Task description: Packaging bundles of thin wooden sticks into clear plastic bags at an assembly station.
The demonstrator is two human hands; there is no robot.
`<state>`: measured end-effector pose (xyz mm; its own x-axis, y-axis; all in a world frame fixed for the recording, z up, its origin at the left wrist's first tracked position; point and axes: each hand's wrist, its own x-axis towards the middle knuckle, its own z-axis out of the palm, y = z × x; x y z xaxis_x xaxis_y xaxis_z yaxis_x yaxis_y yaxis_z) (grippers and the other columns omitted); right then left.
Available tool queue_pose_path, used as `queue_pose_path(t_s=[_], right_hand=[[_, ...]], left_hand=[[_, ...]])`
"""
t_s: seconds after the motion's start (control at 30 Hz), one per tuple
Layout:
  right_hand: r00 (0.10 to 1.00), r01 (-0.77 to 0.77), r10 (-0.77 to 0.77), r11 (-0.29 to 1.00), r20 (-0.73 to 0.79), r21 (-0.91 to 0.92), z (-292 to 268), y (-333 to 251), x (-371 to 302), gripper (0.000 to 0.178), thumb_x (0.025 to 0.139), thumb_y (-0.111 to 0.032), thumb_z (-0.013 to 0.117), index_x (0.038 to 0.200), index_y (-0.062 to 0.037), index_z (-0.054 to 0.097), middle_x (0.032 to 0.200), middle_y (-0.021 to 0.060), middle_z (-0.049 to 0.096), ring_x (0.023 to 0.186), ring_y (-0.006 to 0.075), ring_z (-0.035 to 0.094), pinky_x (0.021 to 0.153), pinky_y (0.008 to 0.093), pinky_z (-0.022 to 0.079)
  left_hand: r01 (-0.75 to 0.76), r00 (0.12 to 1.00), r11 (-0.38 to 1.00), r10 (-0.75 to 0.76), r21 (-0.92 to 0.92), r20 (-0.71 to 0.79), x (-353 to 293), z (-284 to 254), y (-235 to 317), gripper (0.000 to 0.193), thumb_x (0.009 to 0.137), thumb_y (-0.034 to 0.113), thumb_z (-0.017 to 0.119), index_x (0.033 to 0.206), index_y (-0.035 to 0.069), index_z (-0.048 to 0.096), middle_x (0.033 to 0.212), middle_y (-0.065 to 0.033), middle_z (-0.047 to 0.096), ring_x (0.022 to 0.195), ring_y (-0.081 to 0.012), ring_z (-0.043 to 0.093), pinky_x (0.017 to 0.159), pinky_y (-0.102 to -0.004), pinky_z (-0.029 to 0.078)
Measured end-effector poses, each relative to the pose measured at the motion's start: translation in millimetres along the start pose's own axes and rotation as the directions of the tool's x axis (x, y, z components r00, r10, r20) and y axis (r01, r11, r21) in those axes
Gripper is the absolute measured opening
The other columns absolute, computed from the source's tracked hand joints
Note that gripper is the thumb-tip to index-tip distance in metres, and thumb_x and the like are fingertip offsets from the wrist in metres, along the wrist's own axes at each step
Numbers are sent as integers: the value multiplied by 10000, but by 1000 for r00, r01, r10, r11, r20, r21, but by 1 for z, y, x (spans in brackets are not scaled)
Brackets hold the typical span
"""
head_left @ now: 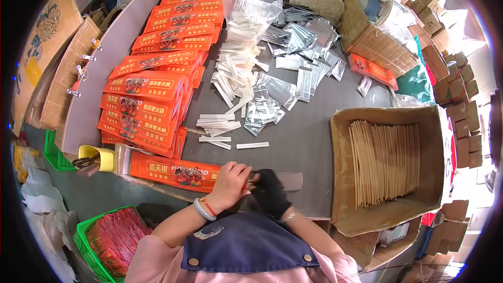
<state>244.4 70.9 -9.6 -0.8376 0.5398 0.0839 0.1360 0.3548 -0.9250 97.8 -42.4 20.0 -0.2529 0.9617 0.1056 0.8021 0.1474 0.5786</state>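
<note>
By the left hand (230,185) — a red packet (174,173), pale-lettered.

On the table (309,147), packets (152,81) lie left; strips (233,63), upper centre; sachets (304,81), right of the strips — at the frame's right, sticks (385,162) in a box (341,152).

R hand (270,193) in matt blk cloth-look glove (273,203). L of grip, orange pkt (170,172) glossy, smooth; fwd, silver sachets (304,83) shiny, foil-like. R, matt cardbd box (343,178), matt wood-look sticks (386,162).
</note>
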Motion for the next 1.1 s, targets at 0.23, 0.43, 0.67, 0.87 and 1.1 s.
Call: queue_pose_path(t_s=[0.23, 0.43, 0.67, 0.87, 1.1], right_hand=[[960, 174, 45, 673, 275, -718, -44, -44, 14, 661, 573, -429, 865, 1091, -102, 616, 1046, 88, 608, 941, 310, 585, 860, 467, 436], [981, 181, -182, 747, 64, -640, -101, -57, 16, 607, 625, -441, 803, 1115, -115, 654, 1045, 82, 622, 1032, 283, 564, 903, 457, 406], [986, -82, 166, 542, 11, -836, -93, -25, 14, 678, 592, -372, 873, 1133, -51, 621, 1033, 141, 651, 974, 341, 613, 863, 461, 466], [959, -33, -134, 823, -249, -567, -116, -18, 49, 621, 688, -195, 833, 1230, -53, 566, 1180, 182, 572, 1124, 369, 534, 952, 454, 438], [881, -67, -253, 769, -400, -635, -174, -17, 134, 532, 745, -97, 783, 1234, -44, 582, 1179, 145, 568, 1093, 315, 556, 942, 367, 448]], left_hand=[[-160, 952, 983, 129, 93, 278, 10, -22, 9, 301, 693, 129, 725, 986, 115, 661, 1058, -119, 554, 1006, -313, 511, 867, -430, 456], [-252, 965, 927, 217, 279, 150, 46, -150, 8, 86, 727, 116, 672, 807, 102, 646, 1017, -113, 530, 982, -307, 516, 833, -446, 457], [676, 735, 681, -646, 280, -204, -42, -181, -129, 1463, 458, 274, 960, 1563, 244, 1, 1545, -363, 38, 1433, -522, 136, 1131, -654, 206], [680, 733, 687, -637, 256, -238, -11, -154, -178, 1475, 436, 300, 962, 1563, 243, 12, 1547, -362, 11, 1424, -543, 134, 1107, -697, 190], [544, 817, 818, -466, 185, -340, 155, -164, -252, 1434, 433, 272, 967, 1563, 248, 85, 1561, -341, 11, 1458, -491, 93, 1082, -735, 171]])
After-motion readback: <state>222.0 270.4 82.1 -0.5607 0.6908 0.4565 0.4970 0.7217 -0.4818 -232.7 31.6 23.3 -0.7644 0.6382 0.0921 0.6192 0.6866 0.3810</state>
